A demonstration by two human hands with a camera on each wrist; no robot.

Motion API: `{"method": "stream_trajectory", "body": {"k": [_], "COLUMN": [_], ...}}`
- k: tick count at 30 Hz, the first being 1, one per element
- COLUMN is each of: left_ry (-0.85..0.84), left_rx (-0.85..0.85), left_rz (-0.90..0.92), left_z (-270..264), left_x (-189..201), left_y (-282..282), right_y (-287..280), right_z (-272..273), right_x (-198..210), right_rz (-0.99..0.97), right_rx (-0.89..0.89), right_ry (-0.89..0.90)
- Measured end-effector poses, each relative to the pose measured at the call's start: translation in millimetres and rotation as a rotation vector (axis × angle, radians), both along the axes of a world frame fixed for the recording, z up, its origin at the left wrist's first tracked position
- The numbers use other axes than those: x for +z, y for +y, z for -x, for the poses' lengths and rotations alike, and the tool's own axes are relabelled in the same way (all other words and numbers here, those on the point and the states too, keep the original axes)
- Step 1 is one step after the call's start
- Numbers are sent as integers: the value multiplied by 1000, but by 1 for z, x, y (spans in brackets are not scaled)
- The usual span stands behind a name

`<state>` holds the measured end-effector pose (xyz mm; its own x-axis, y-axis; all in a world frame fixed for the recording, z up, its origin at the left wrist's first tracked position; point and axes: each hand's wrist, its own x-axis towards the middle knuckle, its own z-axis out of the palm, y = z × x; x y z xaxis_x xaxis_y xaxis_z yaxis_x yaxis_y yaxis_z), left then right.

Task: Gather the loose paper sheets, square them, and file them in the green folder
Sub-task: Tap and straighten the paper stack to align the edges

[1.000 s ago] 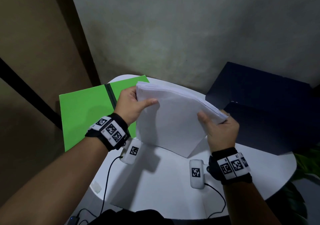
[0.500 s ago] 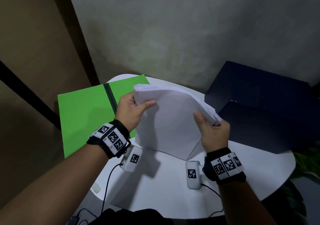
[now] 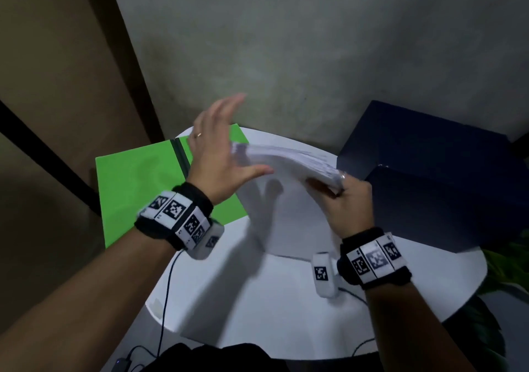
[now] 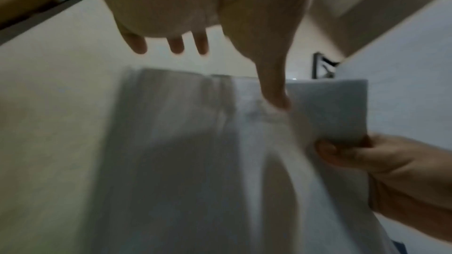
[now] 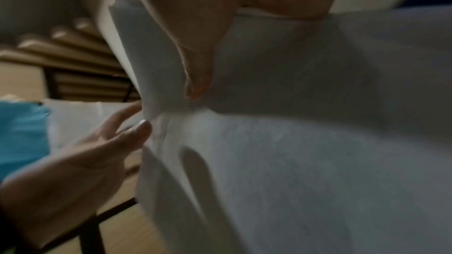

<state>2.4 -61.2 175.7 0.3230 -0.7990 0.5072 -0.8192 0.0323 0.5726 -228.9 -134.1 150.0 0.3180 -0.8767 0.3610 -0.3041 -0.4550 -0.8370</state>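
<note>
A stack of white paper sheets [image 3: 289, 188] stands on edge on the round white table [image 3: 257, 300], leaning and bowed. My right hand [image 3: 343, 197] grips its right side, thumb on the front face [image 5: 198, 76]. My left hand [image 3: 220, 156] is off the stack, fingers spread and straight, thumb [image 4: 274, 92] near the top left corner of the sheets [image 4: 220, 152]. The green folder [image 3: 148, 188] lies flat on the table's left, behind my left hand, with a dark spine strip.
A dark blue box [image 3: 446, 188] sits on the table at the right, close behind my right hand. A grey wall rises just behind the table. Cables hang off the near edge. Green leaves show at the far right.
My left hand let go of the stack's left corner and opened, lifting up and away. The stack tipped lower toward the right hand, which keeps its grip.
</note>
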Motion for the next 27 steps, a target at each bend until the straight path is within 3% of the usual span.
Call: {"method": "stream_trajectory", "body": {"k": [2, 4, 6, 8, 10, 11, 14, 17, 19, 23, 25, 27], "left_ry": [-297, -293, -160, -11, 340, 532, 867, 1102, 1246, 1437, 1498, 1491], "left_rx": [-107, -205, -175, -82, -13, 7, 10, -70, -158, -222, -166, 11], "left_rz": [-154, -235, -209, -118, -43, 0, 136, 229, 234, 174, 60, -161], "left_z": [8, 13, 7, -6, -20, -25, -33, -30, -28, -26, -23, -19], "left_x": [24, 31, 25, 21, 16, 13, 4, -6, -19, -49, -69, -95], "left_y": [-6, -8, -5, 3, 10, 13, 18, 18, 16, 14, 16, 19], "right_y": [-6, -9, -8, -2, 1, 2, 0, -2, -3, -3, 0, 5], "right_z": [-9, -18, -20, -16, -7, -3, -2, -13, -22, -24, -21, -19], "right_x": [19, 29, 21, 0, -27, -41, -61, -53, -40, -18, -10, 0], "right_rz": [187, 228, 194, 85, -128, -281, -798, -1064, -1073, -940, -820, -695], "right_rx": [123, 127, -76, -443, -673, -689, -444, -157, -56, -169, -223, -226], "right_ry": [127, 106, 79, 157, 145, 80, -386, -827, -975, -1047, -1028, -932]}}
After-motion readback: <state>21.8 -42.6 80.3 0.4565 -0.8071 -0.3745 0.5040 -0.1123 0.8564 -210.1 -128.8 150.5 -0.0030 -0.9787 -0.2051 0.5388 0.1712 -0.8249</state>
